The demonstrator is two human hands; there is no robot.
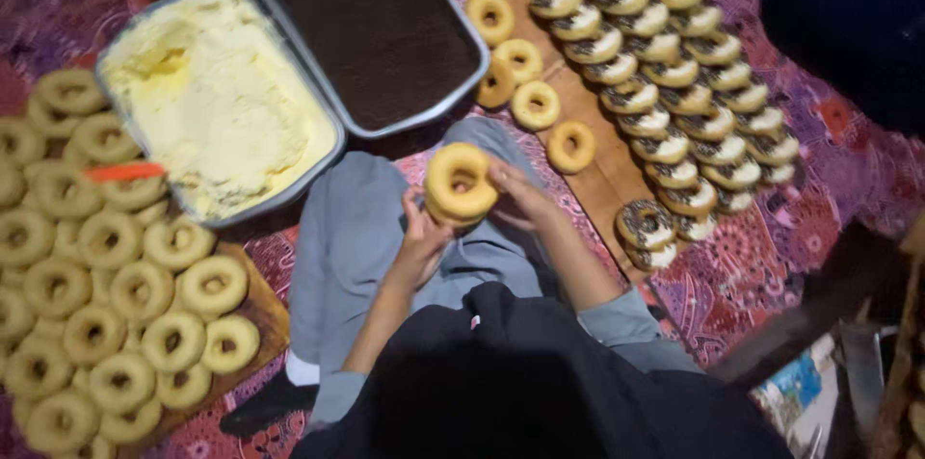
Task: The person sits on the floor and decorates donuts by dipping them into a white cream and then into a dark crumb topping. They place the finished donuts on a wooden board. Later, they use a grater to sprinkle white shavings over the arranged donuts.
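Both hands, left (421,245) and right (517,194), grip one plain doughnut (460,182) above patterned purple cloth (771,257).

Doughnut (461,183) between fingers (416,218): matt, smooth glaze. Metal trays (289,26) beyond fingertips: dull sheen. Wooden board (607,180) right of fingers: matt. Patterned cloth (771,257) beneath: woven.

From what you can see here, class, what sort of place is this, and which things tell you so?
Probably a home doughnut-making spot on the floor: plain doughnuts crowd one wooden board, topped doughnuts line another, and trays of pale cream and dark crumbs sit on patterned cloth.
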